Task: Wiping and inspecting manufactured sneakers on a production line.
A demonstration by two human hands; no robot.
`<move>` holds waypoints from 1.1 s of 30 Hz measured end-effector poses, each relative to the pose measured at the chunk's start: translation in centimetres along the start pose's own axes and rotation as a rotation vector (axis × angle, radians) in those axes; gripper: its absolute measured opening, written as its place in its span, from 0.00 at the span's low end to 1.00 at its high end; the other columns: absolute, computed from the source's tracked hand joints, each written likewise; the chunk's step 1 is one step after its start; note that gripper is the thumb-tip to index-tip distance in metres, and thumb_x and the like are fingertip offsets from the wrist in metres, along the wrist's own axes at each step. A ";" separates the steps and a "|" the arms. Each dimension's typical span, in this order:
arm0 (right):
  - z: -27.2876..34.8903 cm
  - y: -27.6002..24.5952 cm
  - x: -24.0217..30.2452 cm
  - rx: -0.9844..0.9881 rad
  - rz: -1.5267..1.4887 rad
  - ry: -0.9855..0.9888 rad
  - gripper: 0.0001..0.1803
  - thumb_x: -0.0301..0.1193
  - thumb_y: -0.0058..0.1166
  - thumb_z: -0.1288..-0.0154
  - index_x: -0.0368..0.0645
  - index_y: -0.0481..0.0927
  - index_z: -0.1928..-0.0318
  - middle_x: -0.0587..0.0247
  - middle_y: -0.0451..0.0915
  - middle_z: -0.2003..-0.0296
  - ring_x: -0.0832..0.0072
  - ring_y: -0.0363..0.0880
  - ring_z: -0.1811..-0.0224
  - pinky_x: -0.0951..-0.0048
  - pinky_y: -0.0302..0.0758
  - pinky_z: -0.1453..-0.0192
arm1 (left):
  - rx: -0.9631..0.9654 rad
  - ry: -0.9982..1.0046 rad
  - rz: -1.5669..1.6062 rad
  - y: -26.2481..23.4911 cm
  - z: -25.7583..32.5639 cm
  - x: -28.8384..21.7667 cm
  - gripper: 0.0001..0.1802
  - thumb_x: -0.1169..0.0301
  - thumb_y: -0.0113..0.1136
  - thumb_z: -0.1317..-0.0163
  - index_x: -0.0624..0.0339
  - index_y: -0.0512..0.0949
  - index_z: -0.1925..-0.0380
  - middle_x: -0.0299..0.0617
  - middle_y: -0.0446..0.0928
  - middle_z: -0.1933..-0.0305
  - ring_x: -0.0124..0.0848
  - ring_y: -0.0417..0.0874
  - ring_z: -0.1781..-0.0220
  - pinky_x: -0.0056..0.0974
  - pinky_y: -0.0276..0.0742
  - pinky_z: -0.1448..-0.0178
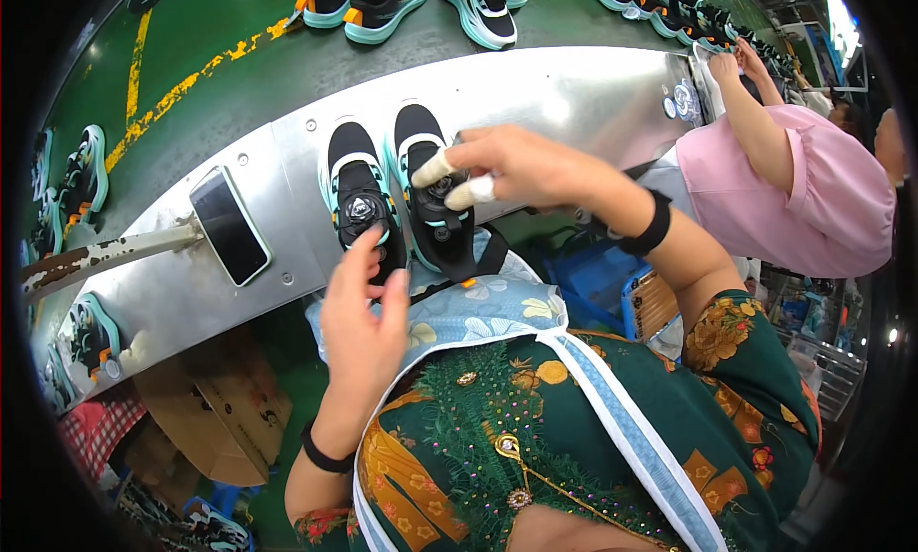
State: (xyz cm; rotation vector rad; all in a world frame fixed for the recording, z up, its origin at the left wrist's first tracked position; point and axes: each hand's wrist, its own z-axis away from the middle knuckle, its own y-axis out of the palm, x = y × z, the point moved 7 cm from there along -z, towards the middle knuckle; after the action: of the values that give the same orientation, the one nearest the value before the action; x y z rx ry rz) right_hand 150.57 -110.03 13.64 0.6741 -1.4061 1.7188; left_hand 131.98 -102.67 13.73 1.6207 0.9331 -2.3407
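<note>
A pair of black shoes with turquoise soles and white trim stands side by side on the metal worktop, toes away from me. My left hand (361, 327) is open, its fingers stretched toward the heel end of the left shoe (352, 150) and thumb apart. The round dial (362, 209) on that shoe's tongue shows just beyond my fingertips. Above the right shoe (417, 126) my right hand (507, 165) is open, with pale covers on two fingertips. Those fingertips are apart, at either side of the right shoe's dial, which they partly hide; whether they touch it I cannot tell.
A phone (230, 226) lies on the worktop (287, 160) to the left, beside a worn metal bar (115, 253). More shoes (387, 7) stand on the green surface beyond. A co-worker in pink (784, 188) is at the right. Below left is a cardboard box (225, 408).
</note>
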 end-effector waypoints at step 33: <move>-11.3 -17.3 -19.1 -0.597 0.676 0.349 0.19 0.38 0.64 0.51 0.53 0.82 0.55 0.55 0.79 0.64 0.56 0.79 0.58 0.56 0.76 0.54 | -0.164 0.617 -0.711 -3.6 -33.7 3.5 0.17 0.71 0.63 0.46 0.61 0.76 0.56 0.49 0.71 0.47 0.50 0.74 0.50 0.48 0.69 0.49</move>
State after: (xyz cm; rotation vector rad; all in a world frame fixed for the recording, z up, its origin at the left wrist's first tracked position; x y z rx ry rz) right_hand 176.33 -102.64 4.92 -0.4601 -1.8732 1.6336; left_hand 155.73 -80.04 4.47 2.2569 2.0500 -2.0063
